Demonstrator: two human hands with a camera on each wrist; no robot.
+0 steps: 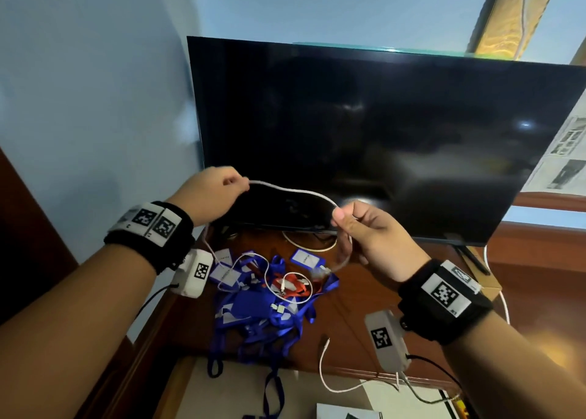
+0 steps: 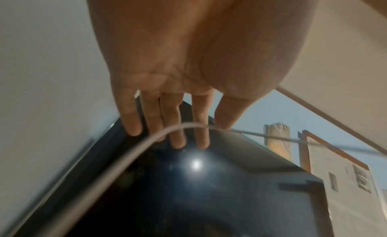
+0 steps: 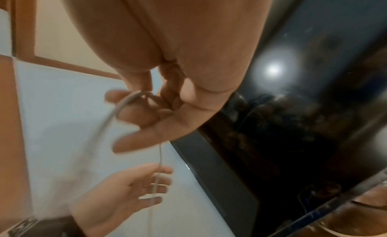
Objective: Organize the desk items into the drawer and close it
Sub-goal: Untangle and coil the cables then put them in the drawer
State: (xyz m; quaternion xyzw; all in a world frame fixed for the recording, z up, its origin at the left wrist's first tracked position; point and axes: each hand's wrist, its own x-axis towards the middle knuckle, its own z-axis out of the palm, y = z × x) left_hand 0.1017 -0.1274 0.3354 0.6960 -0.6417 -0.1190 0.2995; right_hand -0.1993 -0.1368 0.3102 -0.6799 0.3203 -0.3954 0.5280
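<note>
Television [image 1: 380, 139] is filling the back of the desk [image 1: 364, 295], where blue lanyards [image 1: 260, 310] and badges are lying heaped, while both hands are holding a white cable [image 1: 295, 191] stretched in the air before the screen. Left hand [image 1: 211, 193] is pinching one part of it between thumb and fingers, right hand [image 1: 369, 237] is pinching another with fingers curled; this looks like untangling and coiling. Next, the trailing end needs lifting clear of the heap, then carrying to the drawer [image 1: 222, 393] below.

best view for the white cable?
Head: the cable spans from left hand to right hand, its tail trailing onto the desk. Left wrist shows only the stretch at the fingertips; right wrist shows it blurred.
</note>
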